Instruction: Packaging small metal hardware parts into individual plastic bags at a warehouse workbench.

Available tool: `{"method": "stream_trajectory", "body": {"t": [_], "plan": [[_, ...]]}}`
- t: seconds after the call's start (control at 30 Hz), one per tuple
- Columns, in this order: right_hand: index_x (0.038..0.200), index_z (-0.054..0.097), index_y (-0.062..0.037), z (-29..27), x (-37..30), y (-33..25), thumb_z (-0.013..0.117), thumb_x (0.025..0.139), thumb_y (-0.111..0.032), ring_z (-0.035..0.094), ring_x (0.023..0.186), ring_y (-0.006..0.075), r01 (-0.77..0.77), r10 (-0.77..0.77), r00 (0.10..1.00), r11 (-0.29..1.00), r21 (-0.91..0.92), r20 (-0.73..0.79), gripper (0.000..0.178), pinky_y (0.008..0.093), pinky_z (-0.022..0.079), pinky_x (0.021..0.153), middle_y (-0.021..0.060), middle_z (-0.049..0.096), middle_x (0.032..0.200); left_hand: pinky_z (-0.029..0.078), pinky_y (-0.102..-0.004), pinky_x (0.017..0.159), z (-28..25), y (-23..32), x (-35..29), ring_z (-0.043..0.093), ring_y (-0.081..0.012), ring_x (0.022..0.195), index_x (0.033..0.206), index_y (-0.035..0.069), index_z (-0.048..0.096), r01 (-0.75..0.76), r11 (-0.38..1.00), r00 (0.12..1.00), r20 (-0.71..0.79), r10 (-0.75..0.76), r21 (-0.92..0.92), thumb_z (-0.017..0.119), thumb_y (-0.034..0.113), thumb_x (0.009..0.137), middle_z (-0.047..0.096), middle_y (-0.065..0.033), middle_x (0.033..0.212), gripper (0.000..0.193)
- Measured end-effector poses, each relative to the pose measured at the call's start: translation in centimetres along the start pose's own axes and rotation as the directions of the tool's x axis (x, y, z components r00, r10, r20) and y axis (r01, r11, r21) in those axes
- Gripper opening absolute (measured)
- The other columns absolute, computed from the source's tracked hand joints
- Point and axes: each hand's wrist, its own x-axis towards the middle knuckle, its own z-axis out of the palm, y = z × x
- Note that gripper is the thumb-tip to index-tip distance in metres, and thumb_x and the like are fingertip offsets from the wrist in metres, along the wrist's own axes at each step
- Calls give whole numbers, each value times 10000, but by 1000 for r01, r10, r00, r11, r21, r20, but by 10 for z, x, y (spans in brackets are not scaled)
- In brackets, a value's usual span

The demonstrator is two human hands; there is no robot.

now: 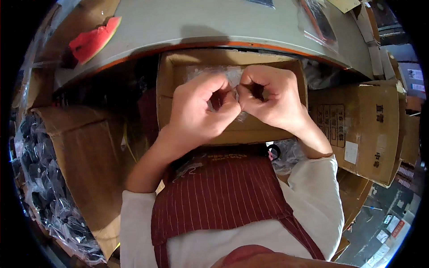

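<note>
My left hand [199, 107] and my right hand [279, 96] meet fingertip to fingertip above an open cardboard box [259, 136]. On each, thumb and forefinger are pinched together in a ring, with the other fingers curled. Something small and pale shows where the fingertips touch, perhaps a bit of clear plastic, but the fingers hide most of it. Crumpled clear plastic [199, 71] lies in the box behind my hands.
Beyond the box runs a grey table [178, 22] with an orange edge, and a bitten watermelon slice [94, 40] on its left. Large cardboard boxes stand left [89, 152] and right [366, 129]. Plastic-wrapped dark items [44, 178] fill the far left.
</note>
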Motion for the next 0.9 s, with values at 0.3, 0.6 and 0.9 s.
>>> {"method": "stream_trajectory", "body": {"t": [0.3,0.6,0.9], "plan": [[1030,565,-28,2,30,-5,711,808,-39,669,633,209,-75,71,985,997,-19,-156,266,308,502,577,108,681,746,534,-423,891,-8,-6,20,622,-390,1060,1105,-27,618,-294,725,905,-63,421,622,810,101,668,651,-157,1001,494],[1031,599,-13,4,72,1,694,838,-84,646,629,203,-34,41,995,997,-72,96,227,311,501,605,116,677,731,524,-412,924,-31,-31,20,647,-347,1090,1066,15,680,-226,854,930,-155,332,469,831,97,729,695,-147,1070,378],[1133,641,32,-23,180,75,576,756,47,642,1011,385,325,-450,893,685,-652,-28,382,439,521,885,205,667,1079,510,-433,820,-18,-51,22,630,-355,931,938,65,674,55,968,991,-131,-23,245,785,225,772,679,-135,924,256]]}}
